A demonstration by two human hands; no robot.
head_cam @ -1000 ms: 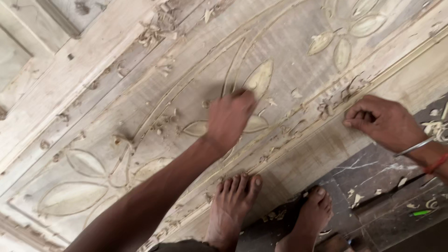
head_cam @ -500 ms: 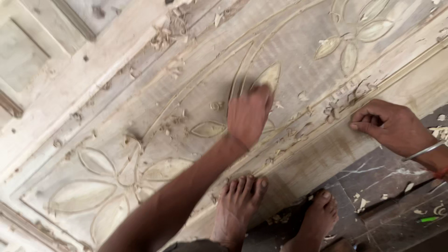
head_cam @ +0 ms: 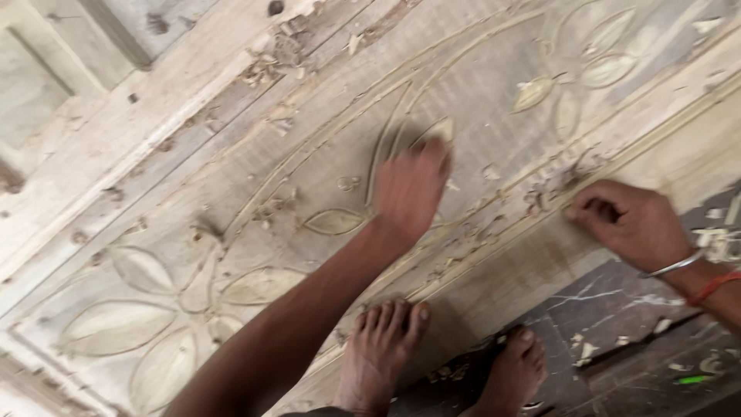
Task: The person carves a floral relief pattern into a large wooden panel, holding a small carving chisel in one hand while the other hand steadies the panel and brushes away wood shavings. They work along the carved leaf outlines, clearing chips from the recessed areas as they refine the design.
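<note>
- Two bare feet are standing at the near edge: the left foot (head_cam: 378, 351) is pressing on the rim of the carved wooden panel (head_cam: 231, 154), the right foot (head_cam: 513, 374) is resting on the dark stone floor (head_cam: 617, 309) just beside it.
- Pale wood chips (head_cam: 583, 351) are lying scattered on the floor near the right foot, with a small green object (head_cam: 692, 379) farther right.
- The right hand (head_cam: 629, 224), wearing a metal bangle (head_cam: 675, 266) and an orange thread (head_cam: 714, 286) at the wrist, is curling closed against the panel's plain border; I cannot tell whether anything is inside the fist.
- The left hand (head_cam: 409, 189) is lying flat and open, palm down, on the carved surface, fingertips touching a leaf-shaped relief (head_cam: 436, 131).
- A carved flower (head_cam: 147, 309) is showing to the left of the forearm, and another flower (head_cam: 579, 73) is sitting beyond the hands.
- Shavings (head_cam: 270, 62) are piling along the panel's far raised frame.
</note>
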